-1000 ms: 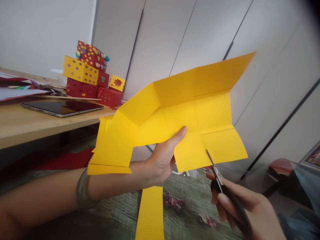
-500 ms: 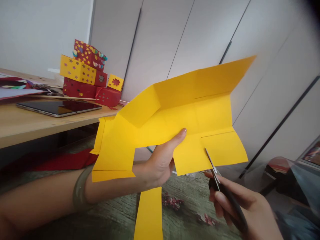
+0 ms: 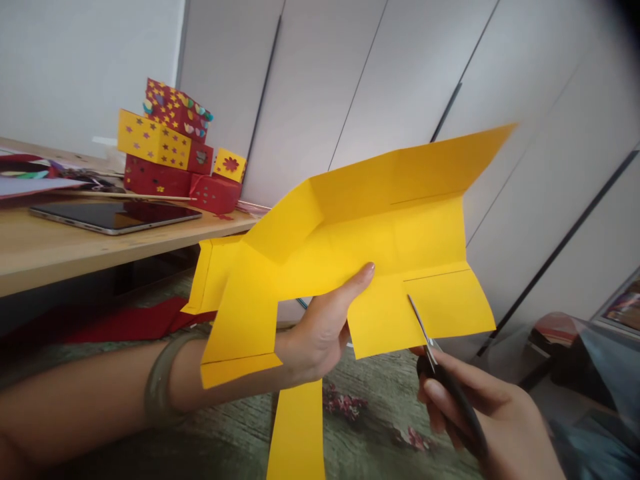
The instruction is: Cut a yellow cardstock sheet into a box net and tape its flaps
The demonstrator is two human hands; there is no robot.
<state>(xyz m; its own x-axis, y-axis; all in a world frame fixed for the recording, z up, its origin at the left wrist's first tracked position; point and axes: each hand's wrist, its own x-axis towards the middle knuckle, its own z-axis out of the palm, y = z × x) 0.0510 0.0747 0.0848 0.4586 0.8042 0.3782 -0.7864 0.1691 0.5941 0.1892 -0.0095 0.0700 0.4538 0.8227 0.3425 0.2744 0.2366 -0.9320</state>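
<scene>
A large sheet of creased yellow card [image 3: 350, 247], folded along several lines, hangs in the air before me. My left hand [image 3: 325, 327] grips its lower edge, thumb on the near face and fingers mostly hidden behind. Thin dark lines run across some panels. At the lower right, my right hand [image 3: 480, 407] is closed round the black handles of a pair of scissors [image 3: 450, 390]. One blade lies over the front of the lower right panel, its tip just under a dark line; the card's bottom edge sits between the blades.
A yellow strip [image 3: 299, 433] lies below on the flower-patterned surface [image 3: 360, 433]. To the left, a wooden desk [image 3: 100, 250] bears a tablet [image 3: 117, 217] and stacked red and yellow boxes [image 3: 160, 143]. Red paper [image 3: 135, 323] is under the desk edge. Pale cupboard doors [image 3: 320, 87] stand behind.
The yellow card has dipped slightly, and its left flaps have swung a little right and down. The scissors stay in nearly the same place on the lower right panel.
</scene>
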